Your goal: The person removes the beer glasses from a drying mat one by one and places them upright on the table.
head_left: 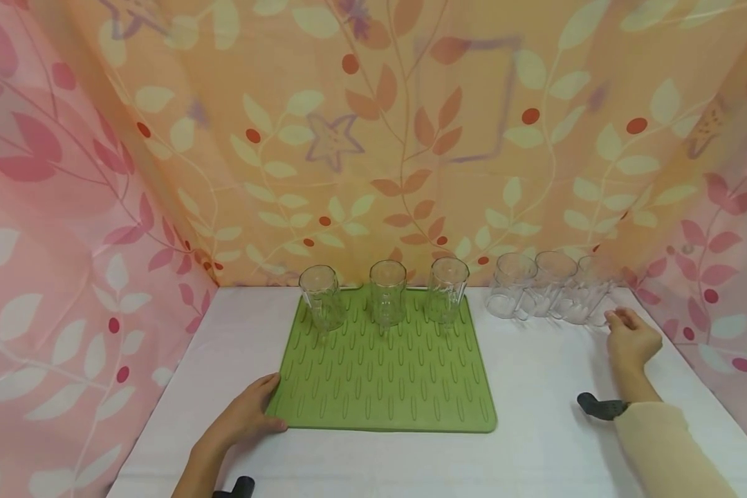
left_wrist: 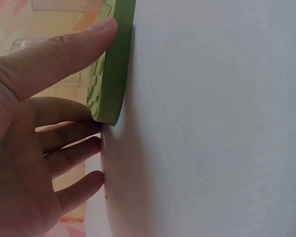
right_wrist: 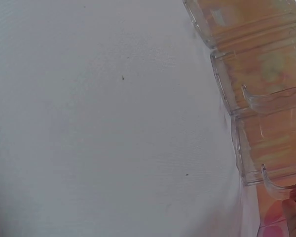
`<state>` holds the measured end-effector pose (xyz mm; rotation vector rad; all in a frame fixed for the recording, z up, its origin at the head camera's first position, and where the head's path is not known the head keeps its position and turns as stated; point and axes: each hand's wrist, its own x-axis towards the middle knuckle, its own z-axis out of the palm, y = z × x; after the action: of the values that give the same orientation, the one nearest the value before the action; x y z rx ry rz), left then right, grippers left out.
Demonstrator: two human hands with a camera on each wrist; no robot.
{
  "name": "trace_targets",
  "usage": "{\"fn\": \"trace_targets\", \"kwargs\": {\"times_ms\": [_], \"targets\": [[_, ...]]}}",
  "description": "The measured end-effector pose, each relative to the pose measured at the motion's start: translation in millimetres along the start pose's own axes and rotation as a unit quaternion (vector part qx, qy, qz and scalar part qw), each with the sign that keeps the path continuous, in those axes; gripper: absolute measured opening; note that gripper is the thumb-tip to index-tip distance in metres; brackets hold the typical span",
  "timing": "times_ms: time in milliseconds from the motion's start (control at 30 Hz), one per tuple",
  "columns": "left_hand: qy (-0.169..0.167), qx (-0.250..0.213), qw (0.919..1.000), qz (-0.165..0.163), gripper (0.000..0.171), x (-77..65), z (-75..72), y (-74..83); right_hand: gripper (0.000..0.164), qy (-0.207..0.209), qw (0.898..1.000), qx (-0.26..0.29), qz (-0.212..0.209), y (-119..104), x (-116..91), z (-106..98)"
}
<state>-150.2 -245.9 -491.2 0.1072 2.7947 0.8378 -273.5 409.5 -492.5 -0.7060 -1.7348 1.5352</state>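
Note:
Three clear glass mugs, the left one (head_left: pixel 324 297), the middle one (head_left: pixel 388 294) and the right one (head_left: pixel 448 290), stand in a row along the back of a green ribbed drying mat (head_left: pixel 380 387). My left hand (head_left: pixel 249 411) rests at the mat's front left corner, its thumb against the front edge and its fingers, fairly straight, by the left side. At the right, my right hand (head_left: pixel 635 339) has its fingers curled at the handle of the rightmost glass mug (head_left: pixel 582 294). Only some fingertips (right_wrist: pixel 293 212) show by that handle in the right wrist view.
Two more glass mugs, the outer one (head_left: pixel 512 287) and the inner one (head_left: pixel 548 283), stand close beside the rightmost mug on the white tabletop (head_left: pixel 535 443). A patterned orange cloth (head_left: pixel 373 138) hangs behind, with pink patterned cloth at both sides.

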Motion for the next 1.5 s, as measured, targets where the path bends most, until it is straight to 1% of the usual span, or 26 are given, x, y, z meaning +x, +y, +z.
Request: {"fn": "trace_targets", "kwargs": {"times_ms": [67,167,300,400,467,600,700,800,933,1067,1133,1200,1233,1367,1500], "targets": [[-0.002,-0.002,1.0000,-0.004,0.103,-0.4,-0.5,1.1,0.028,0.001,1.000,0.012,-0.004,1,-1,0],[-0.002,-0.001,1.0000,-0.006,0.103,-0.9,-1.1,2.2,0.019,0.002,1.000,0.008,-0.011,1,-3,-1],[0.001,0.000,1.0000,-0.003,0.102,-1.2,-1.0,2.1,0.020,0.003,1.000,-0.001,-0.020,1,-4,0],[0.003,-0.001,1.0000,-0.005,0.102,-0.8,0.3,1.0,0.021,-0.004,1.000,-0.004,-0.022,0,-2,1],[0.004,-0.003,0.9999,-0.011,0.102,-0.1,1.7,0.3,0.025,-0.012,1.000,-0.016,-0.017,-3,-3,0],[0.000,-0.002,0.9998,-0.021,0.103,1.4,4.1,-0.4,0.046,-0.019,0.999,-0.034,0.011,-8,-8,-7],[-0.001,-0.001,0.9998,-0.020,0.104,1.0,4.0,0.2,0.051,-0.008,0.999,-0.042,0.020,-12,-15,-13],[0.000,-0.002,0.9998,-0.018,0.103,0.2,3.2,0.5,0.049,0.005,0.999,-0.044,0.000,-16,-21,-18],[0.001,-0.002,0.9999,-0.016,0.103,-0.2,2.3,0.7,0.048,0.005,1.000,-0.005,-0.017,-27,-30,-22],[-0.001,-0.002,0.9999,-0.017,0.103,-0.3,1.9,0.6,0.048,-0.019,0.999,0.035,-0.021,-39,-43,-23],[-0.001,0.000,0.9999,-0.015,0.103,0.0,1.9,0.6,0.048,-0.035,0.998,0.047,-0.018,-46,-51,-22],[-0.001,0.002,0.9999,-0.015,0.103,0.3,2.0,0.2,0.047,-0.055,0.997,0.056,-0.027,-51,-60,-20],[-0.001,0.003,0.9999,-0.015,0.103,0.5,2.0,0.1,0.047,-0.065,0.996,0.052,-0.033,-54,-65,-19],[-0.001,0.002,0.9999,-0.016,0.103,0.8,2.1,-0.3,0.047,-0.106,0.990,0.081,-0.054,-59,-81,-12],[-0.003,0.001,0.9999,-0.016,0.104,1.5,2.3,-0.3,0.049,-0.145,0.983,0.101,-0.049,-61,-98,-3]]}}
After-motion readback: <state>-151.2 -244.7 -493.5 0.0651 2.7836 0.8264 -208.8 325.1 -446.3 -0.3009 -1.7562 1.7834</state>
